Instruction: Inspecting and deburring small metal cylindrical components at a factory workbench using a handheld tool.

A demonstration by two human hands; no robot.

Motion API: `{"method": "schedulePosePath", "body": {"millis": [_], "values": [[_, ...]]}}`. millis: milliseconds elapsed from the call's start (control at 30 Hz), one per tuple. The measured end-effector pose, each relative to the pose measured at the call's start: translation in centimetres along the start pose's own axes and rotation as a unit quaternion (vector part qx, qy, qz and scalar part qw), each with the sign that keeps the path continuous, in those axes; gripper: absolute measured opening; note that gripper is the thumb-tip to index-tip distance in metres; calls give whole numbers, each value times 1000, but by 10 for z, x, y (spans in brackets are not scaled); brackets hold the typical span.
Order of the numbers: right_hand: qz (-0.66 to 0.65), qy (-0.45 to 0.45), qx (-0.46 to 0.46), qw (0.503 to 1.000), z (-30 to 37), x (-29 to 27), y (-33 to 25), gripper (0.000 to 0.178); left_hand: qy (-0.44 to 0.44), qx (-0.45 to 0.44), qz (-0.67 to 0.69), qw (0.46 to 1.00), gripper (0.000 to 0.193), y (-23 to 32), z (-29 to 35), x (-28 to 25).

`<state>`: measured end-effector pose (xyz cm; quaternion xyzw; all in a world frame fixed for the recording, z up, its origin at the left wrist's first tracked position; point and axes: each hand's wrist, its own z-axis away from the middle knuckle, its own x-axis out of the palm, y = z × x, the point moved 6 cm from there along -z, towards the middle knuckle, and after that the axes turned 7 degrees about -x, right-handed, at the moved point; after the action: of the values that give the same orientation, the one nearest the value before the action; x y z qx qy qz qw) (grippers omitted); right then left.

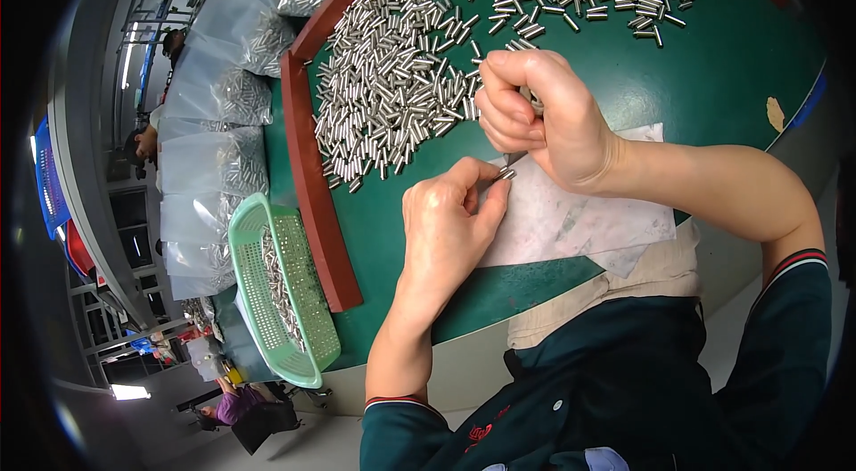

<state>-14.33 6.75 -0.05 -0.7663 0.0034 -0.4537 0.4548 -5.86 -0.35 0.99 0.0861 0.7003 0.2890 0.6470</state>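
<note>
My left hand [446, 217] is closed, its thumb and fingertips pinching a short shiny metal pin [506, 174] over the near edge of the pin heap. Just above it, my right hand [548, 119] is curled into a fist round a thin dark pointed tool [511, 158]. Only the tool's tip shows below the fist, close to the pin; the rest is hidden in the fingers. A wrinkled whitish cloth [571, 217] lies on the green tabletop [722, 92] under both hands. Beyond them spreads a large heap of similar loose metal pins [392, 79].
A reddish-brown raised strip [314, 204] borders the table's left side. Outside it stand a pale green perforated basket [245, 244] with pins inside and several clear plastic bags [241, 159] of pins. A tan scrap [775, 114] lies at the right. A person in purple [241, 404] sits at lower left.
</note>
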Motion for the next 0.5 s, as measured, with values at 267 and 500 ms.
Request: {"method": "schedulePosePath", "body": {"millis": [267,500], "values": [[-8,-10,9,1000,-2,3,-1,35,1,2,0,1000,9,-1,0,-1],[-12,-17,15,1000,-1,3,-1,35,4,8,0,1000,8,1,1,0]]}}
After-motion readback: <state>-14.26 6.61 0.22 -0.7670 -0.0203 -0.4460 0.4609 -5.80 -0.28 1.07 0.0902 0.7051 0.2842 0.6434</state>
